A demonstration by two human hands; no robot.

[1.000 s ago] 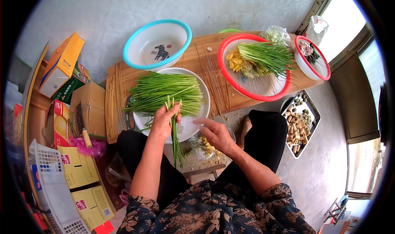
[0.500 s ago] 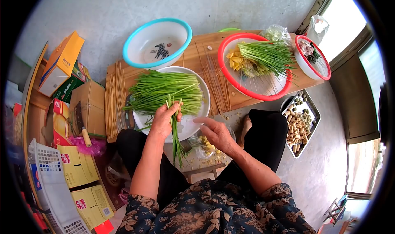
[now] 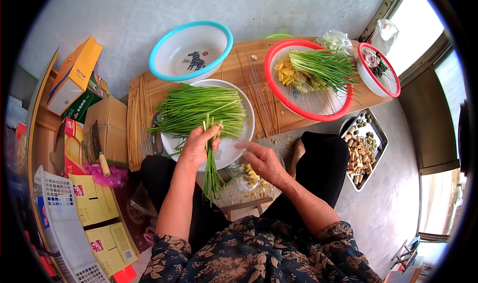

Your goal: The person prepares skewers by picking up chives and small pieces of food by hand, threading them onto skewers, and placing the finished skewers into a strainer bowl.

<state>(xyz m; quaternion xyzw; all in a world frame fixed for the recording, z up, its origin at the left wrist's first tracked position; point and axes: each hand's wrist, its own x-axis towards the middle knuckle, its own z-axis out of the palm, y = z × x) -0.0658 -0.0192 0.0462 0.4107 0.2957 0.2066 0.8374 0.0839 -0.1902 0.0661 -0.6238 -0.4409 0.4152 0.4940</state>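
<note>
My left hand (image 3: 199, 144) is closed around a small bunch of garlic chives (image 3: 213, 176), whose ends hang down below the hand. Just to the right, my right hand (image 3: 263, 162) hovers over the rim of the white plate, its index finger stretched toward the bunch without touching it. I see nothing in that hand; its lower fingers are partly hidden. Behind both hands, a large pile of garlic chives (image 3: 199, 108) lies across the white plate (image 3: 249, 126) on the wooden table.
Bamboo skewers (image 3: 139, 118) lie on the table's left. A blue-rimmed basin (image 3: 226, 49) stands behind the plate. Red-rimmed basins hold vegetables, one large (image 3: 323, 117), one small (image 3: 393, 91). A tray of skewered pieces (image 3: 366, 148) sits on the floor. At left are cardboard boxes (image 3: 107, 128) and a knife (image 3: 103, 164).
The hanging ends of the chives have shifted slightly and spread a little. Both hands stay in nearly the same place.
</note>
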